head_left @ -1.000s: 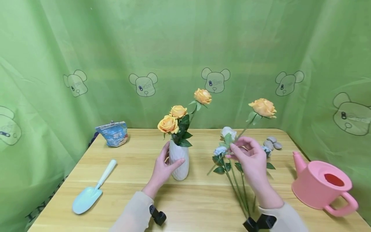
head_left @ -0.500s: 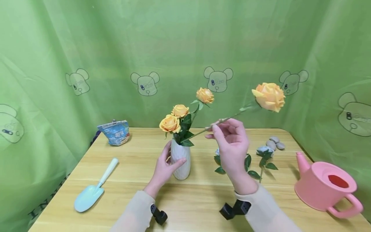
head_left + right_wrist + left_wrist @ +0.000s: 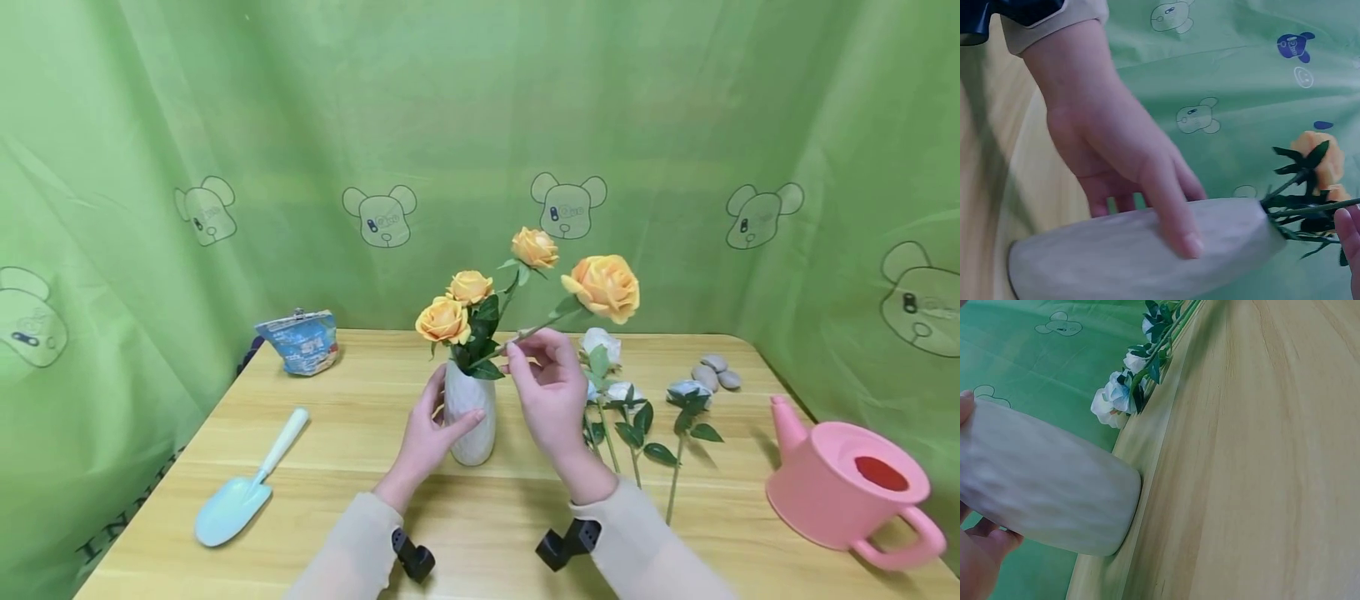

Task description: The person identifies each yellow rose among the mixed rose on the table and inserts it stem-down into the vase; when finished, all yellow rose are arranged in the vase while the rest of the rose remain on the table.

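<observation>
A white textured vase (image 3: 472, 417) stands upright on the table, several orange-yellow roses (image 3: 442, 320) rising from its mouth. My left hand (image 3: 424, 433) grips the vase from the left, thumb across its front; the right wrist view shows that same hold. Between thumb and fingers, my right hand (image 3: 551, 387) pinches the stem of another orange-yellow rose (image 3: 603, 287). This stem slants down leftward to the vase mouth, its bloom leaning up to the right. Leaves hide where the stem's lower end lies. In the left wrist view, the vase (image 3: 1047, 481) fills the left side.
Several white and pale blue roses (image 3: 602, 346) lie on the table right of my right hand. Grey stones (image 3: 708, 375) sit behind them, a pink watering can (image 3: 840, 483) at far right. On the left are a pale blue trowel (image 3: 236, 508) and a clipped blue bag (image 3: 303, 343).
My right hand has moved left from above the lying roses to the vase, bringing the orange-yellow rose with it. The left hand keeps its grip on the vase.
</observation>
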Available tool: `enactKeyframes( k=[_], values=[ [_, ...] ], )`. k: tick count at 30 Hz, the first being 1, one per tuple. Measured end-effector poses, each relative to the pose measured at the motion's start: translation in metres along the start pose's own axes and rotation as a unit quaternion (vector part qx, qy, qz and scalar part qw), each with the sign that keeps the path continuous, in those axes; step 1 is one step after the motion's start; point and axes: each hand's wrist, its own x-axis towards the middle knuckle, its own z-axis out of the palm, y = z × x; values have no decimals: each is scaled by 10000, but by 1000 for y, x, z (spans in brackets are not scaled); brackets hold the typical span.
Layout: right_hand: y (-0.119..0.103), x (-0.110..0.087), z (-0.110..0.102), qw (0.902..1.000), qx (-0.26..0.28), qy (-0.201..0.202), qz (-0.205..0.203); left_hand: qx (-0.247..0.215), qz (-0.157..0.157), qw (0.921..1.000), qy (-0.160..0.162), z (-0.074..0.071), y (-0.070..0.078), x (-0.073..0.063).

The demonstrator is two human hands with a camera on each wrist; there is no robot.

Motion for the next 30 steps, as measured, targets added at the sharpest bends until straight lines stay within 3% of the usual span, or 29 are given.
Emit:
enactKeyframes(
  k=[8,19,24,27,30],
  values=[
    [12,-9,6,9976,-614,-18,324,-54,34,10000,6,1,-2,1],
    [-8,-8,16,9901,-1292,-221,493,-86,205,9997,71,1,-2,0],
    [3,-8,14,9782,-1868,-360,831,-51,210,9997,111,0,-1,0],
    [4,-8,13,9679,-2329,-516,790,-29,259,9996,77,0,0,0],
    [3,-10,11,9669,-2376,-494,789,-36,257,9997,39,1,0,0]
  ],
)
